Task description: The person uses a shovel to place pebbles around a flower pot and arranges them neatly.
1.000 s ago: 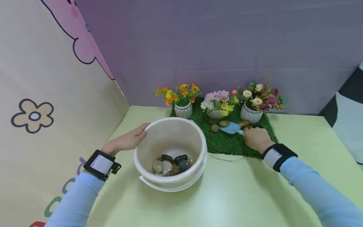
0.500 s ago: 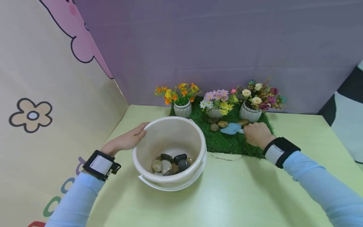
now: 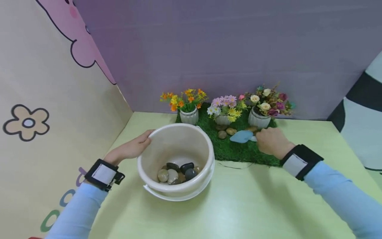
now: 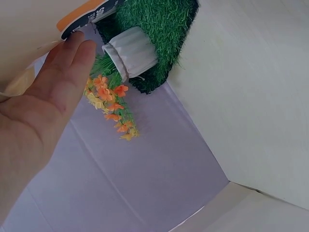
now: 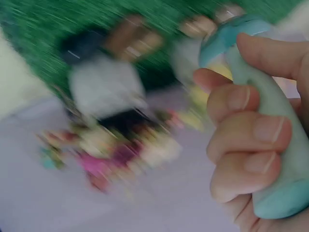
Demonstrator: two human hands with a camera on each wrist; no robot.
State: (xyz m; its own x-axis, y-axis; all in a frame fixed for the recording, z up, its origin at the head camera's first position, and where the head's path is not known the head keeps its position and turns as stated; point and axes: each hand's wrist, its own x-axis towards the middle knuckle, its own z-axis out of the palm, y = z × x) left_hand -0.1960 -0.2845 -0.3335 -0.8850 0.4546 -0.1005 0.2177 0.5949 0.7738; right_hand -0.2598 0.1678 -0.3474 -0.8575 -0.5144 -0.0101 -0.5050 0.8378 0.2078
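Near on the desk (image 3: pixel 238 205), the cream bucket (image 3: pixel 179 142) already contains several stones (image 3: pixel 173 175), straightened fingers of the left hand (image 3: pixel 131 147) touching its left side; farther right, the right hand (image 3: pixel 274 142) grips a blue shovel (image 3: pixel 241 136) beside brown pebbles (image 3: pixel 222 134), apparently still uncollected on the turf (image 3: pixel 238 152).

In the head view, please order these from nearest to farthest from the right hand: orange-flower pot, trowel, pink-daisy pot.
1. Trowel, held in the right hand.
2. Pink-daisy pot, middle of three.
3. Orange-flower pot, leftmost.

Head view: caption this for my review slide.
Left hand touches a pale bucket holding stones; right hand grips a blue-bladed trowel near potted flowers.
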